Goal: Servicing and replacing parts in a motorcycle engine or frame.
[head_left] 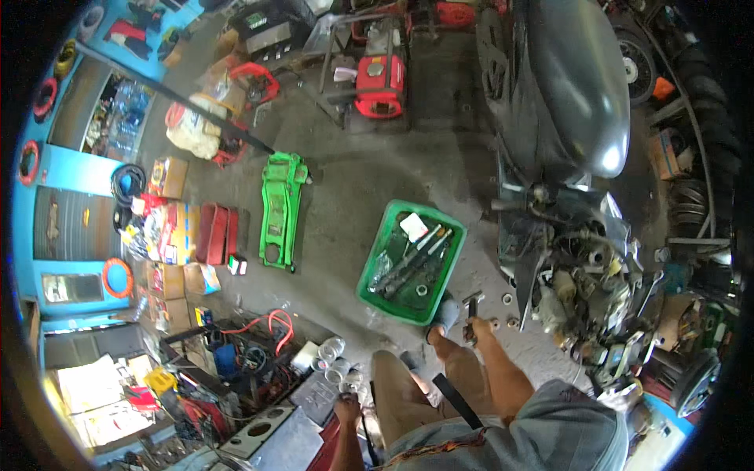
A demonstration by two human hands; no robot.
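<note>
Hammer [473, 299] is gripped by the right hand [477, 330]; left hand [347, 409] has unclear grip.

We wear a grey shirt [569, 420] with an orange, flame-like print [444, 449] low on its front; a flat black strap [457, 402]; tan shorts [397, 399]; greyish shoes [447, 313]; our left hand [346, 408] and right hand [476, 332] are bare.

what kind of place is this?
Probably a repair workshop or garage: there's a green trolley jack on the floor, a red engine unit in a frame, and a green tub holding metal parts.
</note>
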